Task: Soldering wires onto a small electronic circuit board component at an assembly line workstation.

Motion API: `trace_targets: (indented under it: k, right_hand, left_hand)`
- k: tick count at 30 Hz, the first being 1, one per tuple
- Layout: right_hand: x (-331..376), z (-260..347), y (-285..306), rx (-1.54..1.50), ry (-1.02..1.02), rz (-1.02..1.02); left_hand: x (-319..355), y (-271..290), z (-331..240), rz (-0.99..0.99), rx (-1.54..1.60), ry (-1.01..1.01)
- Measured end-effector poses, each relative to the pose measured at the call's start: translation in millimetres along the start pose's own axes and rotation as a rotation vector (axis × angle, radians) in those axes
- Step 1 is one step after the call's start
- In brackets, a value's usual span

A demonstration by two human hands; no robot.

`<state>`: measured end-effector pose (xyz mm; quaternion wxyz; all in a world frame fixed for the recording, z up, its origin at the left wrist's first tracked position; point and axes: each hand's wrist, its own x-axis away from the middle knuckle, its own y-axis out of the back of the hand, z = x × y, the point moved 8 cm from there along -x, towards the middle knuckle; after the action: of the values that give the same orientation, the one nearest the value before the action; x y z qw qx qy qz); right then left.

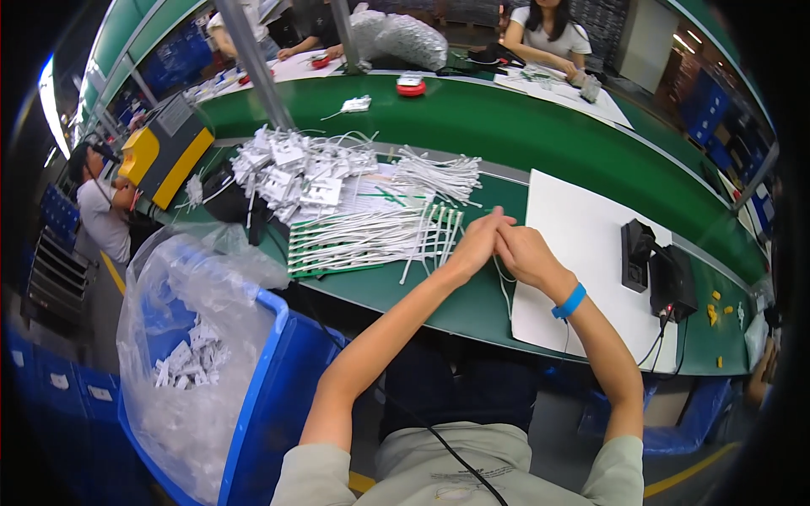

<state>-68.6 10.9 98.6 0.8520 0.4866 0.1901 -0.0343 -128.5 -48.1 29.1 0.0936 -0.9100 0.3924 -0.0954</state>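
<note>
My left hand [478, 244] and my right hand [531, 255] meet over the bench, near the left edge of a white board. Their fingers are closed and pressed together. From beneath my right hand a thin white cable [506, 295] hangs down in a loose loop; its upper end is hidden in that hand. What the left fingers pinch cannot be made out. Just left of my hands, many white cables [363, 240] lie side by side on a green rack [305, 271]. Behind it is a bundle of white cables [439, 175].
A heap of white plastic parts [295, 169] sits back left. A blue bin [278, 337] lined with clear plastic stands at left. Black devices [671, 282] rest on the white board [582, 219]; yellow pieces [714, 312] lie right. Beyond runs a green conveyor [472, 105], with people working across it.
</note>
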Motion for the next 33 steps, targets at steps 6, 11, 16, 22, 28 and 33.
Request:
trace_targets:
  k: [6,11,16,22,28,33]
  right_hand:
    - [7,-12,9,-0.443,-0.180,-0.018]
    - [22,-3,18,-0.823,-0.345,-0.002]
    - [32,27,37,-0.846,-0.289,0.003]
    - [36,53,32,-1.001,-0.240,0.142]
    - [38,55,28,-1.176,-0.306,0.039]
    - [37,50,24,-1.025,-0.287,-0.040]
  left_hand:
    - [32,5,-38,-0.069,-0.330,-0.190]
    - [56,-11,-49,0.018,-0.170,-0.263]
    - [80,-27,-63,0.077,-0.095,-0.270]
    - [107,-29,-60,0.108,0.184,-0.154]
    - [105,-27,-56,0.079,0.135,-0.241]
    - [102,-17,-56,-0.086,-0.169,-0.362]
